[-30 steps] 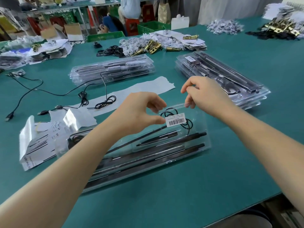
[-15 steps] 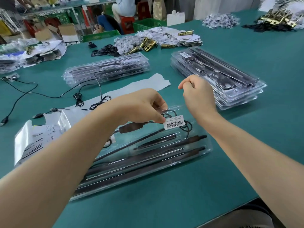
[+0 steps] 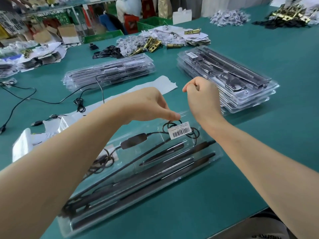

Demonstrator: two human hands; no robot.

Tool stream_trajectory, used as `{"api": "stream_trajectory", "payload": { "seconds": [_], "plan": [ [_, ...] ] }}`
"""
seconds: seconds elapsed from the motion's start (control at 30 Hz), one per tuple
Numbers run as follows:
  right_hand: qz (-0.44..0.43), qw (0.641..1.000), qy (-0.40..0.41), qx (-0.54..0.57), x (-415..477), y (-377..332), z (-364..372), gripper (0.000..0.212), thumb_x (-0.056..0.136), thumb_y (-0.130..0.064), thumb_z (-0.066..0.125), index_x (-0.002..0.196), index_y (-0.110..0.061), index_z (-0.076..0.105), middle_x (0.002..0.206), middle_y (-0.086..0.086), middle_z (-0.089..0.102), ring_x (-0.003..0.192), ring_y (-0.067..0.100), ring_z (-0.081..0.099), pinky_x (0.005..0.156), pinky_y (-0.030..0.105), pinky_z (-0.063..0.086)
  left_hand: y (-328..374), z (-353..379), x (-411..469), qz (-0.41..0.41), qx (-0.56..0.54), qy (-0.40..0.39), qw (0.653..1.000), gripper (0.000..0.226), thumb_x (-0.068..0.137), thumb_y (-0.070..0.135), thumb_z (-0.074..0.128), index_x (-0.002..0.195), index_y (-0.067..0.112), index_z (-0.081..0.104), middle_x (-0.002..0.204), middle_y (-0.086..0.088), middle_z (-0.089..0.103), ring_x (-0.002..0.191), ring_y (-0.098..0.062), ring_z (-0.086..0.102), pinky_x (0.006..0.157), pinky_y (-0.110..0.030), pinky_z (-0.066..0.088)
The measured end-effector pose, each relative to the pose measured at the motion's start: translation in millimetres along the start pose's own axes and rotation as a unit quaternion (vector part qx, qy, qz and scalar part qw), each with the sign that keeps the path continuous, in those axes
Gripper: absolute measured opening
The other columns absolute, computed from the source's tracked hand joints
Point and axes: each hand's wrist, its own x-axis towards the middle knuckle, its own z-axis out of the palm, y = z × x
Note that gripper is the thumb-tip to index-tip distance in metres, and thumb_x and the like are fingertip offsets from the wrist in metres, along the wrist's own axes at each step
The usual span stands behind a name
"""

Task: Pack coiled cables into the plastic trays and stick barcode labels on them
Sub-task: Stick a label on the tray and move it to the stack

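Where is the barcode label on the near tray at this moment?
Head view: the barcode label sits on the far right end of the clear tray, over the coiled cable, just below the thumb of the left hand.

Bare left forearm point(image 3: 69, 161) and bare right forearm point(image 3: 259, 163) widening away from the fingers, left hand point(image 3: 151, 107) with a short trimmed thumbnail point(image 3: 176, 115) at the thumb tip, right hand point(image 3: 202, 99) with rounded knuckles, dark grey garment point(image 3: 255, 228) with white print far behind the right fingers

Table point(image 3: 259, 152): teal top, wide.
Behind it: green crates point(image 3: 151, 23), red stool point(image 3: 131, 21), cardboard boxes point(image 3: 67, 31).
Far left: cluttered shelf point(image 3: 51, 9).
Far right: pale curtain point(image 3: 233, 4).
Light: even, soft.
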Motion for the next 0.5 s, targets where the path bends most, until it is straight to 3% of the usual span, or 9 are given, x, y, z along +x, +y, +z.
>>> {"api": "stream_trajectory", "payload": {
  "seconds": [0.1,0.2,0.33,0.43,0.5],
  "plan": [
    [0.004,1.0,0.012,-0.003,-1.0,1.9,2.7,0.024,0.092,-0.014,0.045,0.084,-0.012,0.067,0.06,-0.012,0.051,0.056,0.006,0.046,0.048,0.019,0.029,-5.0,6.2,0.8,-0.014,-0.025,-0.008,1.0,0.039,0.081,0.068,0.071,0.088,0.031,0.082,0.094,0.013,0.075,0.095,-0.011,0.066,0.08,-0.025,0.051],
    [0.006,1.0,0.025,-0.012,-2.2,2.9,5.9,0.025,0.093,-0.014,0.044,0.084,-0.012,0.067,0.062,-0.01,0.053,0.057,0.009,0.047,0.051,0.026,0.032,-12.7,11.1,0.2,-0.04,-0.075,0.0,0.996,0.035,0.082,0.068,0.071,0.088,0.036,0.082,0.087,0.02,0.073,0.089,-0.003,0.063,0.065,-0.022,0.04],
    [0.013,0.999,0.031,-0.019,-3.0,4.4,10.8,0.025,0.094,-0.013,0.043,0.088,-0.006,0.066,0.063,-0.005,0.055,0.059,0.017,0.045,0.053,0.033,0.036,-15.9,14.1,-6.0,-0.045,-0.079,-0.028,0.995,0.047,0.06,0.078,0.079,0.088,0.04,0.08,0.086,0.021,0.075,0.086,-0.007,0.069,0.07,-0.024,0.043],
    [0.011,0.999,0.028,-0.016,-2.1,5.1,12.6,0.026,0.094,-0.013,0.043,0.09,-0.002,0.066,0.065,-0.001,0.055,0.06,0.018,0.044,0.053,0.035,0.037,-16.2,21.1,-3.7,-0.043,-0.087,-0.007,0.995,0.034,0.064,0.062,0.088,0.081,0.033,0.08,0.083,0.013,0.077,0.086,-0.009,0.065,0.069,-0.025,0.045],
    [0.01,1.0,0.024,-0.017,-2.0,5.2,13.1,0.026,0.095,-0.013,0.043,0.091,-0.001,0.065,0.067,0.0,0.056,0.061,0.018,0.044,0.053,0.034,0.035,-18.6,21.8,-2.6,-0.059,-0.101,-0.014,0.993,0.032,0.066,0.063,0.087,0.081,0.036,0.08,0.086,0.012,0.075,0.093,-0.012,0.064,0.078,-0.031,0.051]
  ]
}}
